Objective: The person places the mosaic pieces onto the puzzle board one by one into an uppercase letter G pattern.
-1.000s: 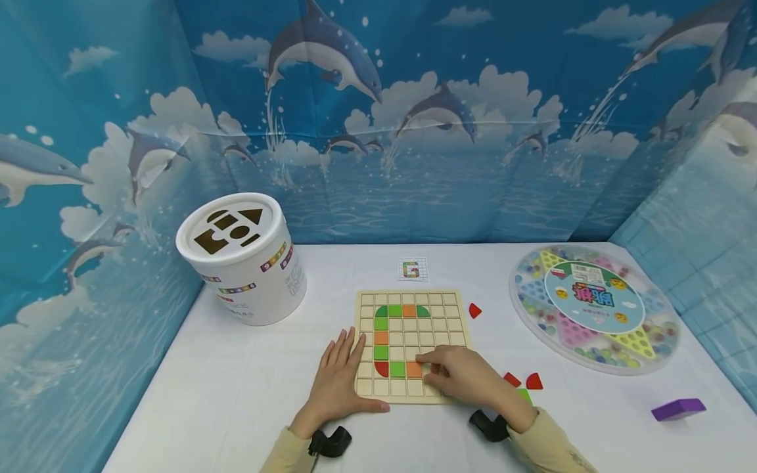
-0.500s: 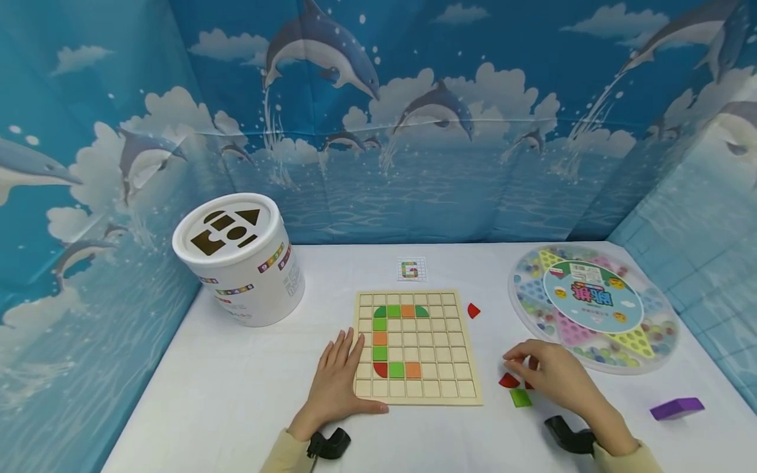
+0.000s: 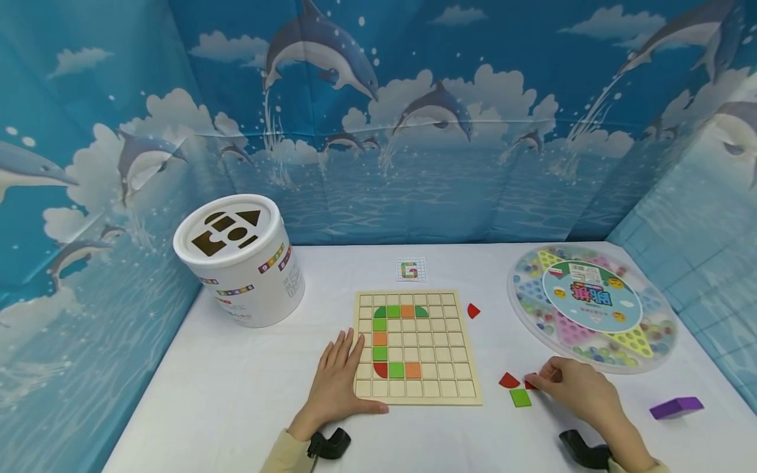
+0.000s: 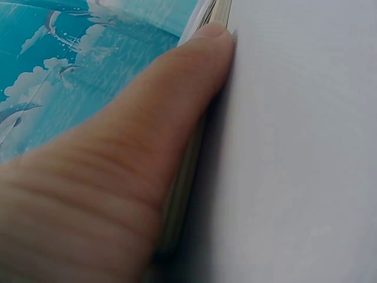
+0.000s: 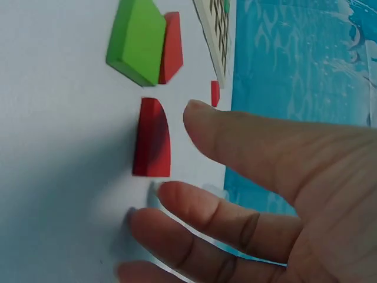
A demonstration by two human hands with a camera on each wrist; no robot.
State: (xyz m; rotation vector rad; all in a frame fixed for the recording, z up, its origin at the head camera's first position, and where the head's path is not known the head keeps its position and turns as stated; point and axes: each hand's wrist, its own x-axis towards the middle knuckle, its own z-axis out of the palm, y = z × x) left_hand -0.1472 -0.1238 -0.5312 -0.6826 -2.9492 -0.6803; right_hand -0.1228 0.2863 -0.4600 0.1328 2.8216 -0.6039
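My left hand (image 3: 337, 381) rests with spread, straight fingers at the left edge of the wooden grid board (image 3: 443, 341), its thumb (image 4: 177, 76) along the front edge. Green, orange and red tiles on the board form an open-sided shape, ending at an orange square (image 3: 412, 370). To the board's right, my right hand (image 3: 582, 391) reaches down over a red quarter-circle tile (image 5: 152, 141). In the right wrist view, a gap shows between thumb and fingers, with the tile just beyond their tips. Beside it lie another red quarter-circle tile (image 3: 508, 380) and a green square tile (image 3: 520, 398).
A third red tile (image 3: 474, 311) lies off the board's upper right. Behind the board is a small pattern card (image 3: 411, 269). A white bucket (image 3: 254, 289) stands at left, a round marble game box (image 3: 591, 309) at right. A purple block (image 3: 676, 408) sits far right.
My right hand has left the orange square on the board and moved right, then down to the loose red tile. My left hand has stayed at the board's edge.
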